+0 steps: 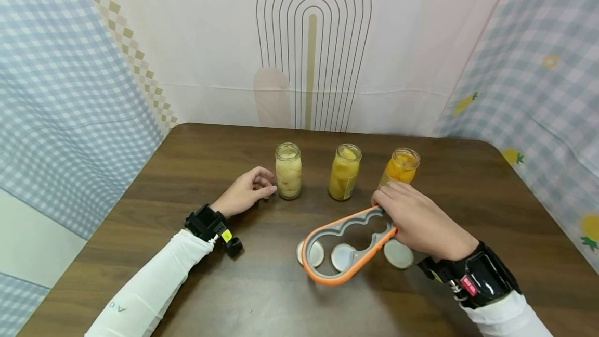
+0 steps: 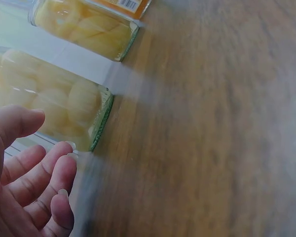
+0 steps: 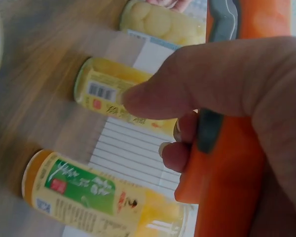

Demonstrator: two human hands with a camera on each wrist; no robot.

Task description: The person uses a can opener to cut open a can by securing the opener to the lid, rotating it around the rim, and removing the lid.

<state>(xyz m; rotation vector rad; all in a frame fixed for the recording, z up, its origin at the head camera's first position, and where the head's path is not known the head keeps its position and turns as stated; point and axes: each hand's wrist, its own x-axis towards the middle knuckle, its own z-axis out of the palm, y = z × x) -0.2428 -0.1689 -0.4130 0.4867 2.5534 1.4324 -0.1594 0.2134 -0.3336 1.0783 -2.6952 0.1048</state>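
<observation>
My right hand (image 1: 416, 220) grips the end of an orange and grey jar opener (image 1: 367, 258), which hangs over the near side of the table. In the right wrist view the thumb and curled fingers (image 3: 177, 157) close around its orange handle. My left hand (image 1: 245, 191) holds nothing; its fingers are loosely bent, with the tips right beside a lidless glass jar of pale whole fruit (image 1: 288, 173). A lidless jar of yellow fruit chunks (image 1: 344, 173) stands in the middle. To the right is a lidless jar of orange fruit (image 1: 402, 165), partly hidden behind my right hand.
Three round lids lie in front of the jars: a left lid (image 1: 319, 255) and a middle lid (image 1: 343, 257) seen through the opener's loop, and a right lid (image 1: 398, 254) beside my right hand. The brown wooden table (image 1: 224, 144) backs onto a hanging cloth (image 1: 210, 40).
</observation>
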